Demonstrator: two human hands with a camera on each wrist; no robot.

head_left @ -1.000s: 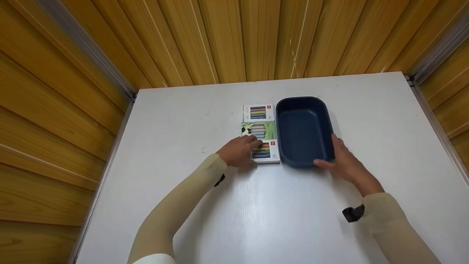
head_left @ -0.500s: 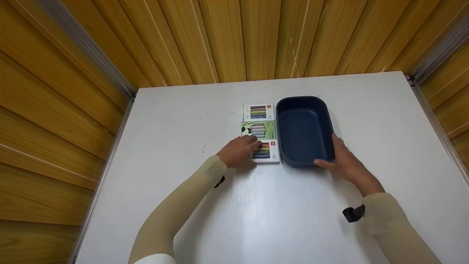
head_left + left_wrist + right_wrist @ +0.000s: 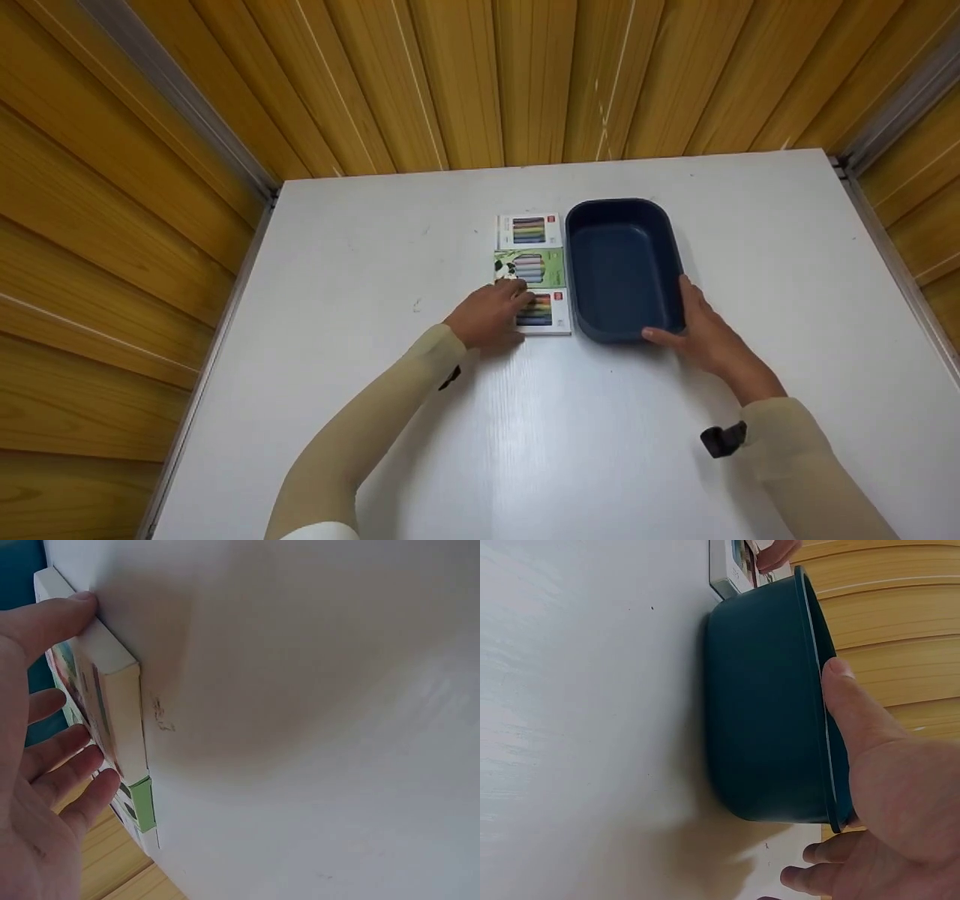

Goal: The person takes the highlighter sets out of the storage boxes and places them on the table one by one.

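Three flat crayon boxes lie in a column on the white table. The far box (image 3: pixel 528 231) and the near box (image 3: pixel 543 313) are white, with coloured sticks showing in a window. Between them is a green box (image 3: pixel 534 268) with a panda picture. My left hand (image 3: pixel 486 311) holds the near box by its left end, thumb on its near side and fingers over its top. Right of the column stands a deep dark blue tub (image 3: pixel 622 277) with nothing in it. At its near right corner my right hand (image 3: pixel 709 337) holds it, thumb on the rim and fingers along the outer side.
The white table (image 3: pixel 360 262) ends at a yellow wood-slat wall (image 3: pixel 465 82) at the back. More slatted wall (image 3: pixel 90 262) rises on the left, and grey metal posts stand at the back corners. A black wrist camera (image 3: pixel 724 439) sits under the right forearm.
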